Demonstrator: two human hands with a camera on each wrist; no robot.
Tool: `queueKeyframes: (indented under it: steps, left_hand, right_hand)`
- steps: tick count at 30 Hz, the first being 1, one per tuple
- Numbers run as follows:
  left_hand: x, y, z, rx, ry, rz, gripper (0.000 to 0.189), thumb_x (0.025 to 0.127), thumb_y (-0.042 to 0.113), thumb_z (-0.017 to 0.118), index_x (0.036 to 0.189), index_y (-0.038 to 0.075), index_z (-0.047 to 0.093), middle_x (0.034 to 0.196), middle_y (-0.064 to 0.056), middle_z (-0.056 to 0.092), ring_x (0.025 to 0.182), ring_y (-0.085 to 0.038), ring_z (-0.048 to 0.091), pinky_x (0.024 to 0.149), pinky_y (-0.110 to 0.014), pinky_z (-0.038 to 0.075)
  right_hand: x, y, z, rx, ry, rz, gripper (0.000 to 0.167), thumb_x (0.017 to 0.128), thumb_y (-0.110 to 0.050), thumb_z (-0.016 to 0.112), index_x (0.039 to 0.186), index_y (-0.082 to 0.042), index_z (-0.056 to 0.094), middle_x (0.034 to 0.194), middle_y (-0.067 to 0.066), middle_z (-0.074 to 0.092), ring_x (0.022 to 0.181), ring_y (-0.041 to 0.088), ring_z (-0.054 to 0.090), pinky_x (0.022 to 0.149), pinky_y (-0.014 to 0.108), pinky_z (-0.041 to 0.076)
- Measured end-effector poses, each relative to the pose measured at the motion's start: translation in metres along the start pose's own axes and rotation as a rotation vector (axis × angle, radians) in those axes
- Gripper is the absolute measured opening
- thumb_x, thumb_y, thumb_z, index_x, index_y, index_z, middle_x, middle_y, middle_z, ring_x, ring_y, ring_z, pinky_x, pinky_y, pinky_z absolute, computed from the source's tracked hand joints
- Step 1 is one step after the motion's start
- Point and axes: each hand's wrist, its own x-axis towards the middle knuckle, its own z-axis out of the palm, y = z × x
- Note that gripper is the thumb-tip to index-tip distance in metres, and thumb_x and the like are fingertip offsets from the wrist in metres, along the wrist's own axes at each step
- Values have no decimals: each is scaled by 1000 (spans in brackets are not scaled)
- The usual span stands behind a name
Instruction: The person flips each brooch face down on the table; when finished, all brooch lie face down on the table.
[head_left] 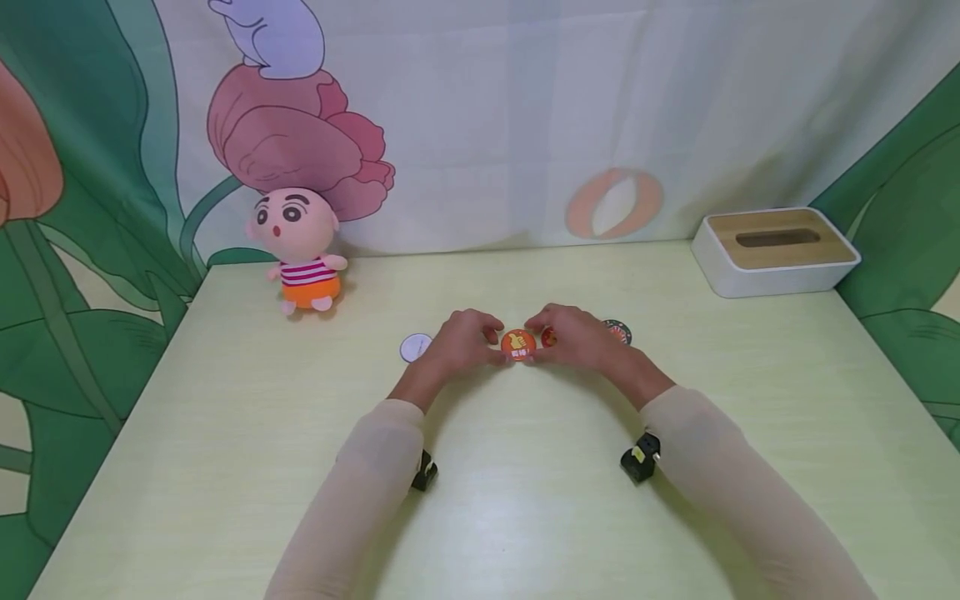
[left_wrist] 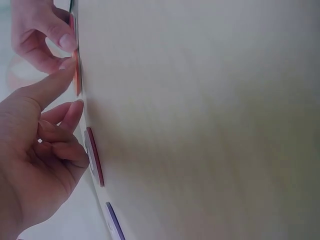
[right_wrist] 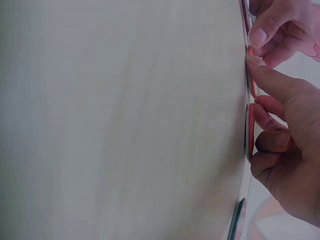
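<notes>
A round orange badge (head_left: 518, 344) with a yellow thumbs-up lies flat on the table between my two hands. My left hand (head_left: 467, 340) holds its left edge between thumb and forefinger. From the other side, my right hand (head_left: 576, 337) grips the right edge the same way. Thumbs and fingertips of both hands come close together around it. A red badge (right_wrist: 251, 132) sits under the curled fingers of the right hand, and a red-edged badge (left_wrist: 95, 157) beside those of the left, hidden from the head view.
Farther along the row lie a white badge (head_left: 416, 347) on the left and a dark-rimmed badge (head_left: 618, 332) on the right. A plush doll (head_left: 303, 250) sits at the back left of the table (head_left: 517, 517). A white tissue box (head_left: 776, 252) with a wooden lid stands back right.
</notes>
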Motion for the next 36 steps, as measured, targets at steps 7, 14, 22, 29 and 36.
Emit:
queueKeyframes:
  steps: [7, 14, 22, 29, 36]
  left_hand:
    - [2, 2, 2, 32, 11, 19, 45, 82, 20, 85, 121, 1, 72, 99, -10, 75, 91, -21, 62, 85, -31, 51]
    - [2, 4, 4, 21, 20, 32, 38, 81, 17, 86, 113, 1, 76, 91, -9, 74, 85, -18, 59, 75, -24, 47]
    - [2, 5, 3, 13, 24, 33, 35, 80, 15, 86, 110, 0, 76, 91, -10, 75, 84, -17, 61, 75, -23, 49]
    - [1, 6, 3, 9, 22, 12, 33, 79, 15, 87, 106, 1, 75, 90, -8, 74, 84, -17, 60, 75, -24, 50]
    - [0, 6, 4, -13, 36, 26, 30, 79, 13, 87, 103, 2, 74, 86, -8, 74, 80, -16, 62, 73, -24, 51]
  right_hand:
    - [4, -3, 1, 16, -19, 6, 47, 85, -29, 84, 124, -7, 72, 116, 9, 71, 99, 22, 61, 89, 37, 53]
    - [4, -4, 1, 32, -13, 14, 46, 84, -27, 85, 123, -6, 72, 118, 10, 73, 102, 23, 63, 93, 39, 54]
    - [5, -4, 2, 39, -7, 13, 44, 84, -26, 85, 121, -7, 72, 113, 8, 74, 101, 22, 62, 93, 38, 53]
    - [6, -3, 3, 34, -4, 9, 41, 84, -26, 85, 118, -7, 72, 108, 6, 74, 97, 21, 61, 90, 36, 52]
    - [5, -3, 4, 71, 16, -6, 38, 81, -23, 87, 113, -10, 72, 104, 5, 75, 92, 20, 61, 85, 32, 52]
